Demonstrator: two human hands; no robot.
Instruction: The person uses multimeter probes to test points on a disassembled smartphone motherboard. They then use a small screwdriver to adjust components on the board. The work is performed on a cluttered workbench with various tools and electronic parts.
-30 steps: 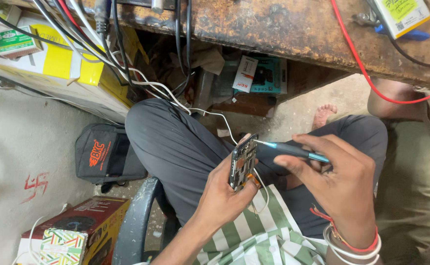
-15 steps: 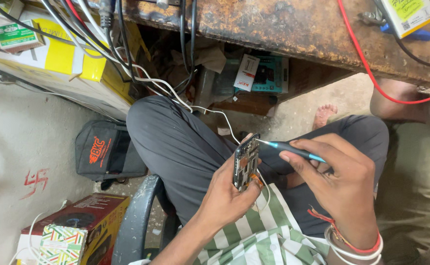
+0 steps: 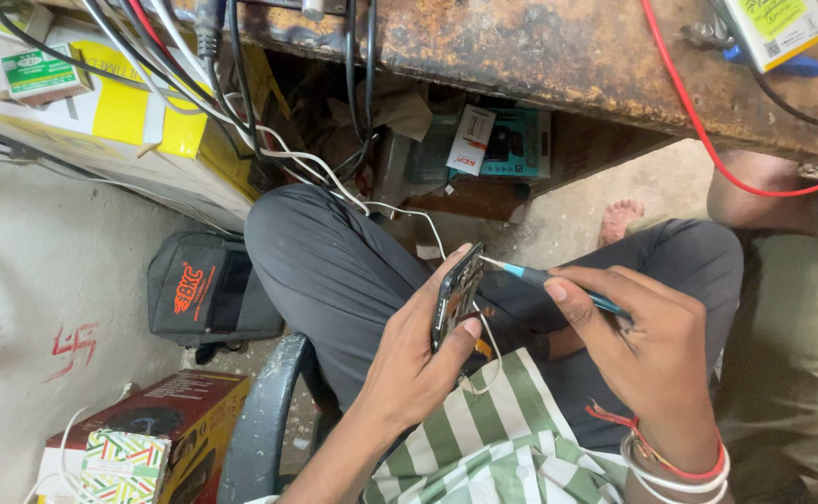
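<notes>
Over the lap, the left hand (image 3: 413, 359) clamps an opened dark slab-shaped phone body (image 3: 456, 294) edge-on. Right hand (image 3: 656, 350) pinches a slim blue-handled screwdriver (image 3: 558, 283), tip at the phone's upper edge. Best kept square to the screw, phone braced firmly, pressure light.

Screwdriver (image 3: 558, 280): teal-blue handle. Shirt (image 3: 493, 439): green and white stripes. Trousers (image 3: 334, 271): dark grey. Bag (image 3: 208, 294): grey, orange lettering. Workbench (image 3: 539, 56): rust-brown. Cable (image 3: 698, 131): red. Bangles (image 3: 675, 467): white, red.
</notes>
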